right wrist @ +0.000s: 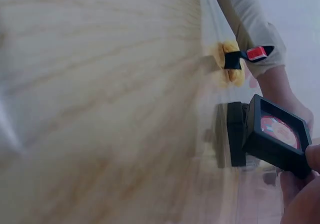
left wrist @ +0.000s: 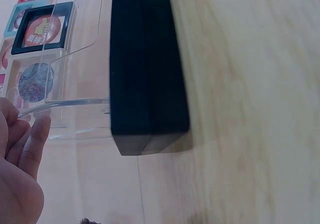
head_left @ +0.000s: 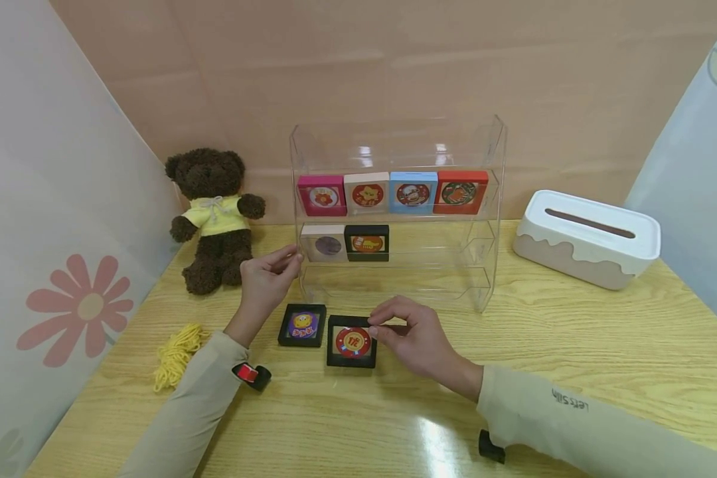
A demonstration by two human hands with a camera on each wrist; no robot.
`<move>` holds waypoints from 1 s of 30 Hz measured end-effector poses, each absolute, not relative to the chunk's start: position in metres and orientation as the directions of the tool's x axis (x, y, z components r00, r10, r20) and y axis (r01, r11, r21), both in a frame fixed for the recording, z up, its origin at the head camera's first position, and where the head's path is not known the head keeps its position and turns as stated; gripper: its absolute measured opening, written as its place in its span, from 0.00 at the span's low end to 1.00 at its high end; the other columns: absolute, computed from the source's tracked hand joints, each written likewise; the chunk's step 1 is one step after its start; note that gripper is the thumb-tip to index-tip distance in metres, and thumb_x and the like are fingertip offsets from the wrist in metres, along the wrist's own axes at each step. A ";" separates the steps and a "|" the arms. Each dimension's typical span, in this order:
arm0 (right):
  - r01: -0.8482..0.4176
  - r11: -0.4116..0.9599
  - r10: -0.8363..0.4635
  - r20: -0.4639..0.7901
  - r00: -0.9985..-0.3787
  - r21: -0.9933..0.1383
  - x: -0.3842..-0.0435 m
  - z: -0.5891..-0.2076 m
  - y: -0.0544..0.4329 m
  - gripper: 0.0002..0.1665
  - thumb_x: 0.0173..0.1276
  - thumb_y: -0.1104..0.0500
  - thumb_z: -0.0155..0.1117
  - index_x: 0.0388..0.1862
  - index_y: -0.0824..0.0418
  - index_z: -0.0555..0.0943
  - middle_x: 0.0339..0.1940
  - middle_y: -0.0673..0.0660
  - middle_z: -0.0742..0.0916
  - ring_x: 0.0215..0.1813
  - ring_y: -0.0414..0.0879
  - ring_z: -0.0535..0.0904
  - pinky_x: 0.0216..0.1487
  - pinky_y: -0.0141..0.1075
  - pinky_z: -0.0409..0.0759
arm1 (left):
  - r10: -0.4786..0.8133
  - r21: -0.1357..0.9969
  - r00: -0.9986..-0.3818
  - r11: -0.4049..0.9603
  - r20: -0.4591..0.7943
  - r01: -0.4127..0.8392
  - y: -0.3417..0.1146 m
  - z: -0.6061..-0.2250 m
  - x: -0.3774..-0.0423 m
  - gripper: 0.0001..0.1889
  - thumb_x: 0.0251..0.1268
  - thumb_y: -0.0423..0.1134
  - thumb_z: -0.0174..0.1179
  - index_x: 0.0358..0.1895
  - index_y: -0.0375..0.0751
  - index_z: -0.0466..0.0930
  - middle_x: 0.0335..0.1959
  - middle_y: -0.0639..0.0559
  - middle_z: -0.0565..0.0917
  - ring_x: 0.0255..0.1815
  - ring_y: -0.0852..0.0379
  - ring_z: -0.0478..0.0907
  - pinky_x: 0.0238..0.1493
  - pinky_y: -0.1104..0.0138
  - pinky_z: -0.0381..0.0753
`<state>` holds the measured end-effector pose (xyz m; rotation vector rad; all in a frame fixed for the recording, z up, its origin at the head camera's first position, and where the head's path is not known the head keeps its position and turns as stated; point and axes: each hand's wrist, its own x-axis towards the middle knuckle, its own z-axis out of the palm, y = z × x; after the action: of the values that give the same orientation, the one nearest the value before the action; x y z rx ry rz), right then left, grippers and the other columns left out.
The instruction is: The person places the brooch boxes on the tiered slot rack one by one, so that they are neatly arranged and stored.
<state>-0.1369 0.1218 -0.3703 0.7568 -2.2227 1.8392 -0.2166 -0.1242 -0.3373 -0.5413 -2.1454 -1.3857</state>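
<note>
My right hand pinches the upper right corner of a black square display frame with a red round badge inside. In the right wrist view that frame is tilted up off the table. My left hand holds the left side edge of a clear tiered display rack between thumb and fingers; the left wrist view shows these fingers at the clear edge. Between the hands, another black frame with a purple badge lies on the table.
The rack's upper tier holds several coloured frames; a pale frame and a black frame stand below. A brown teddy bear and yellow yarn are on the left, a white-topped tissue box on the right.
</note>
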 end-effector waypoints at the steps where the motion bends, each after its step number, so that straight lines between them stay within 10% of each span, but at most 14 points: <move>1: -0.478 0.122 -0.269 0.435 -0.860 -0.870 -0.138 -0.369 0.123 0.06 0.57 0.73 0.68 0.32 0.65 0.84 0.38 0.56 0.83 0.42 0.50 0.81 0.40 0.38 0.84 | 0.049 0.708 -0.783 0.395 0.620 0.585 -0.124 -0.337 -0.217 0.10 0.59 0.23 0.62 0.44 0.19 0.81 0.35 0.31 0.82 0.33 0.42 0.83 0.29 0.78 0.80; 30: -0.561 0.133 -0.004 0.565 -0.825 -0.817 -0.173 -0.357 0.168 0.07 0.56 0.81 0.63 0.29 0.74 0.83 0.38 0.66 0.83 0.43 0.41 0.81 0.42 0.31 0.82 | 0.063 0.690 -0.770 0.402 0.635 0.602 -0.125 -0.338 -0.218 0.10 0.59 0.23 0.62 0.43 0.20 0.81 0.33 0.32 0.83 0.32 0.42 0.83 0.29 0.78 0.80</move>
<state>-0.1732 0.1684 -0.3565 0.5429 -1.9878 1.7371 -0.2177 -0.1255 -0.3381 -0.5652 -2.1420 -1.3637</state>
